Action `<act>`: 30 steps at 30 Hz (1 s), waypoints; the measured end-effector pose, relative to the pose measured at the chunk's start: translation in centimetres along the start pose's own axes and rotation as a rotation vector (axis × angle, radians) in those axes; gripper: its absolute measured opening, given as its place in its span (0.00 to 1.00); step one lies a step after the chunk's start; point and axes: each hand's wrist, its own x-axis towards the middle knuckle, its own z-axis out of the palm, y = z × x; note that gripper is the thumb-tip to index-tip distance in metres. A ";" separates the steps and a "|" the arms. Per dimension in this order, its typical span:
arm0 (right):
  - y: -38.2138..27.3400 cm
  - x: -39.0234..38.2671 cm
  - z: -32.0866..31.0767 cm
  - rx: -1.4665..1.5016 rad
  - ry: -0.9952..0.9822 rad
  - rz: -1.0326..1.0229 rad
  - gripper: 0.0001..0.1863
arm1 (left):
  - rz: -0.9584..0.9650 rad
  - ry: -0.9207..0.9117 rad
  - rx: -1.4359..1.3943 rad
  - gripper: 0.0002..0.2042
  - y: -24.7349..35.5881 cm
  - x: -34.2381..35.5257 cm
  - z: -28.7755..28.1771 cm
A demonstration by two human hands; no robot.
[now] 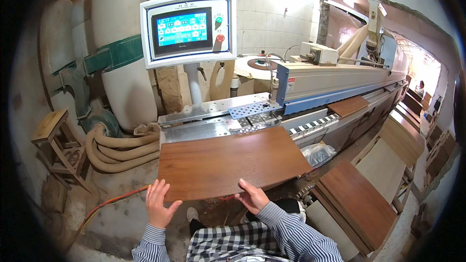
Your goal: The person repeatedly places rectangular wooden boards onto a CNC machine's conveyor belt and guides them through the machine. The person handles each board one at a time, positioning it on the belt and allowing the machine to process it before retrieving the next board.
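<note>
A brown wood-grain board (233, 162) lies in front of me, its far edge at the metal bed (194, 131) of a long machine and its near part jutting toward my body. At the board's near left corner is my left hand (160, 204), open, fingers stretched along the edge and thumb apart. My right hand (253, 198) grips the near edge right of the middle, thumb on the top face and fingers curled at the edge, partly hidden below.
A control panel (189, 29) with a lit screen stands behind the bed. Along the machine lies another board (348, 106). Stacked boards (359, 199) are at my right. Ribbed hoses (121, 153), a wooden stool (58, 140) and a red cable (114, 199) are at left.
</note>
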 end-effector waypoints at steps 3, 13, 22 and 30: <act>-0.1 2.5 0.0 0.047 -0.102 0.031 0.13 | -0.056 0.006 0.009 0.28 -1.1 2.1 0.0; 0.2 -5.4 -8.1 -0.770 0.013 -0.027 0.21 | -0.163 0.008 0.022 0.28 -4.6 8.1 4.0; 4.9 -13.0 -14.7 -2.095 0.101 -0.632 0.12 | -0.232 0.016 0.088 0.30 -4.6 7.5 4.1; 4.4 -12.5 -14.6 -2.142 0.070 -0.607 0.11 | -0.282 -0.006 -0.159 0.23 -6.3 6.6 3.1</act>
